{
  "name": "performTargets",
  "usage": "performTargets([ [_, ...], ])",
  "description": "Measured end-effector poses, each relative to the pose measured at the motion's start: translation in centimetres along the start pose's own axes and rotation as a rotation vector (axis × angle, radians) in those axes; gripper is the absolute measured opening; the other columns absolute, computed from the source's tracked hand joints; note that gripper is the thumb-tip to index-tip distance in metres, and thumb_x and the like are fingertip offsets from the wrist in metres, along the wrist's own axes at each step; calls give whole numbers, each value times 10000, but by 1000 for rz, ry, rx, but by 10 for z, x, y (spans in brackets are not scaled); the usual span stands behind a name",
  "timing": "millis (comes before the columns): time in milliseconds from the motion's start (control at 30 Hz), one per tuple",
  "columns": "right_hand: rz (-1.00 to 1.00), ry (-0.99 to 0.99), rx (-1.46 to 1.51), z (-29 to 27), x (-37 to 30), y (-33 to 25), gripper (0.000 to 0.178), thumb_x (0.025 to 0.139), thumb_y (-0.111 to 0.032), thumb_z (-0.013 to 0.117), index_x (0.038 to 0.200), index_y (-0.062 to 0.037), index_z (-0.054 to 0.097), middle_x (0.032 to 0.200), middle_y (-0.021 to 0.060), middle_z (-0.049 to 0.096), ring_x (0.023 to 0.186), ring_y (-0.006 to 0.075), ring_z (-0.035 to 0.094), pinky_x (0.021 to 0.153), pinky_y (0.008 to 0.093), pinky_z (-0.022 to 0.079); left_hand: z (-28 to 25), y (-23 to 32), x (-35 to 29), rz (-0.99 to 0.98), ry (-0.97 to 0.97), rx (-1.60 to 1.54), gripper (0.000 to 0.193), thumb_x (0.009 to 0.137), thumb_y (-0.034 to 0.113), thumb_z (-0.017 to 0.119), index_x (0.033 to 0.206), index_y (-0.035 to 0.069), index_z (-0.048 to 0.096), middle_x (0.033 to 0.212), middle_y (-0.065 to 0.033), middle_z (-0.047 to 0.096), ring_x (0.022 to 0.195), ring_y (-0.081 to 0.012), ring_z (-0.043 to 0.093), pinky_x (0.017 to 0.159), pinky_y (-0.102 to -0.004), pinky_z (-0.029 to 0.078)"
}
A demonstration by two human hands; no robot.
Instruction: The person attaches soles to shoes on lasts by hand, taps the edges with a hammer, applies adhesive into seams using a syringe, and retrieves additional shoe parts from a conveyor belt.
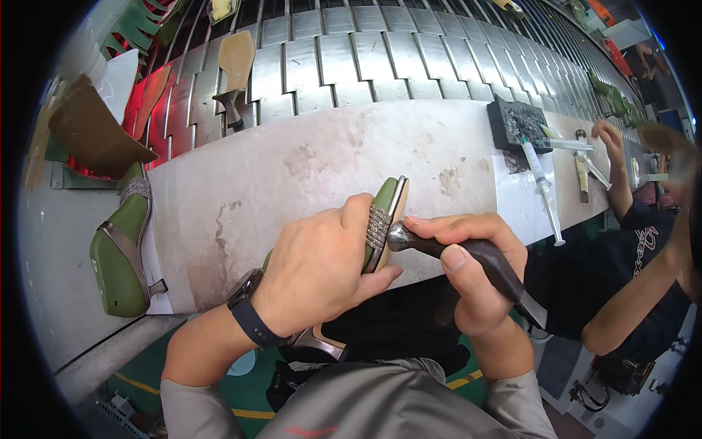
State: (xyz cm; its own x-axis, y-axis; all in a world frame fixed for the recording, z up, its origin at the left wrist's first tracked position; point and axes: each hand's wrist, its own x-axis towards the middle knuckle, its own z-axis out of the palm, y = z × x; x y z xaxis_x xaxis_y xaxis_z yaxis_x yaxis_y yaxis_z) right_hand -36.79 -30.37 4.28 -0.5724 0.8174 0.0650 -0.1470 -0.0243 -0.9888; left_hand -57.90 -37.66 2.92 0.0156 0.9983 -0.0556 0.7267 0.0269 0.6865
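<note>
My left hand (314, 256) is wrapped round a high-heeled shoe (378, 227) mounted on a green last. A glittering band crosses its toe, and its pale sole faces right. The shoe's metallic heel shows below my wrist; the hand hides most of its middle. In my right hand (482, 311) is a dark hammer (491, 260), gripped near its middle. The hammer's rounded metal end is against or very close to the sole edge beside the glittering band; contact is hard to tell.
Another shoe on a green last (121, 271) lies at the left. A conveyor of metal slats (336, 62) runs behind the stained worktable (292, 168), carrying a brown sole with a heel (235, 66). Right stand a black block (515, 124) and syringes (541, 186), near a co-worker's hand (608, 143).
</note>
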Motion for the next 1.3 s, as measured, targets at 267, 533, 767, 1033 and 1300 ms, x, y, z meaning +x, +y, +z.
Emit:
performTargets([
  [267,-80,-66,-331,-1,33,-10,146,971,-15,715,1096,52,683,1111,187,790,1010,197,763,885,332,603,0,-6,1,78,56,-15,652,810,298,901,1220,-31,515,834,-195,692,770,-420,700,665,-507,547],
  [533,227,237,32,-15,70,19,159,1064,-172,584,1091,-33,655,1110,173,781,1087,261,763,953,388,609,-1,-5,-9,49,33,65,759,822,361,897,1345,-33,513,869,-224,705,788,-437,708,691,-502,564],
  [767,156,250,-87,-19,35,44,173,1044,-149,598,1083,2,673,1114,162,785,1083,244,748,994,379,561,-51,18,-26,229,718,-139,786,802,288,929,1400,-22,523,1057,-226,750,905,-382,774,816,-437,608],
  [1033,-139,57,-125,1,2,-15,224,1015,-125,684,1131,67,683,1174,235,778,1122,278,750,1026,404,576,-60,49,-38,520,445,-292,575,829,14,750,1369,20,551,1380,-182,650,1286,-303,658,1090,-414,509],
  [1300,-540,-249,-104,25,-38,-119,344,898,-172,848,1122,42,698,1155,333,750,1123,458,756,1016,513,611,-33,68,-35,464,554,-187,646,796,7,786,1396,-8,548,1308,-210,666,1172,-374,686,1013,-419,543],
])
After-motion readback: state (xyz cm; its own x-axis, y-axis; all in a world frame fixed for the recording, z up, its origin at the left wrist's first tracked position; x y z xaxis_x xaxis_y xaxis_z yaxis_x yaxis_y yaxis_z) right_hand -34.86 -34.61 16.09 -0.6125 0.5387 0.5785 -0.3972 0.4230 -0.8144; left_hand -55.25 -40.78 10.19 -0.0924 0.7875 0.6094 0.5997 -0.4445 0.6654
